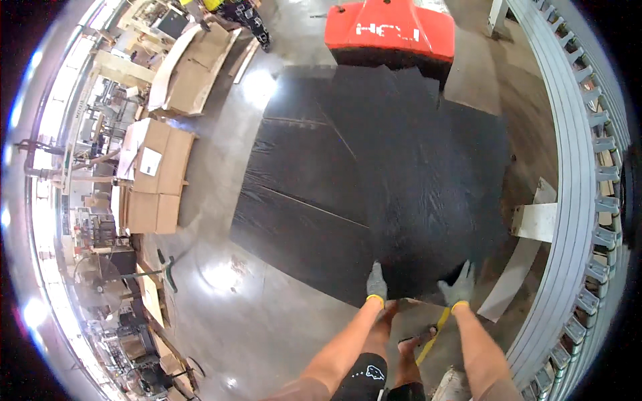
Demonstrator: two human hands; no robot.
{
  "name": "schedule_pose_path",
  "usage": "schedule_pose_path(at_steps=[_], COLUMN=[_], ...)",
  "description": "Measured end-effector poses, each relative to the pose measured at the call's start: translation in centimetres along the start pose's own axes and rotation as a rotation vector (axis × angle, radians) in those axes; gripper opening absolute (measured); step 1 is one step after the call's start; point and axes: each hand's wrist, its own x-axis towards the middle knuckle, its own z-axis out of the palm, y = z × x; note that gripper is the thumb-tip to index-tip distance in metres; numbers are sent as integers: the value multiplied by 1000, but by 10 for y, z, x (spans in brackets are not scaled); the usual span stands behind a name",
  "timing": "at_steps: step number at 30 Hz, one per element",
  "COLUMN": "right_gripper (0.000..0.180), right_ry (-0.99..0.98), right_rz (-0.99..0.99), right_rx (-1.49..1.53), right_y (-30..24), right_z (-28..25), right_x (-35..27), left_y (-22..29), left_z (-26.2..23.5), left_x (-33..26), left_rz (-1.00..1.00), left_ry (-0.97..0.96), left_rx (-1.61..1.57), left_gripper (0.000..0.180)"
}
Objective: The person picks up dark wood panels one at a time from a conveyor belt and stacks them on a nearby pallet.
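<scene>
A large black plastic sheet (374,174) covers a flat load on the floor in front of me. My left hand (376,284), in a grey glove with a yellow cuff, grips the sheet's near edge. My right hand (459,287), gloved the same way, holds that same edge a little to the right. Both forearms come up from the lower edge of the view. My legs and feet show below the hands.
A red pallet truck (391,30) stands at the far end of the sheet. A grey roller conveyor (588,174) curves along the right. Stacked cardboard boxes (157,174) and flat cardboard (194,67) lie at the left. A yellow floor line (435,334) runs by my feet.
</scene>
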Motion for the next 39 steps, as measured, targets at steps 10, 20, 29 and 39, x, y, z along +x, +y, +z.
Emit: schedule_pose_path(at_steps=[10,20,29,39], right_gripper=[71,41,36,33], right_ry=[-407,99,230,704], right_rz=[423,134,260,535], right_rx=[606,162,179,629], right_y=[41,119,267,346], right_z=[43,-61,-117,-195], right_x=[-85,-290,-415,-517], left_y=[-11,-136,-172,-193], left_z=[-135,-174,-100,13], left_x=[-87,-243,-376,-402], left_rz=[217,260,571,1279], left_ry=[262,419,336,-28], left_rx=[669,621,735,1203], left_gripper=[71,63,59,54])
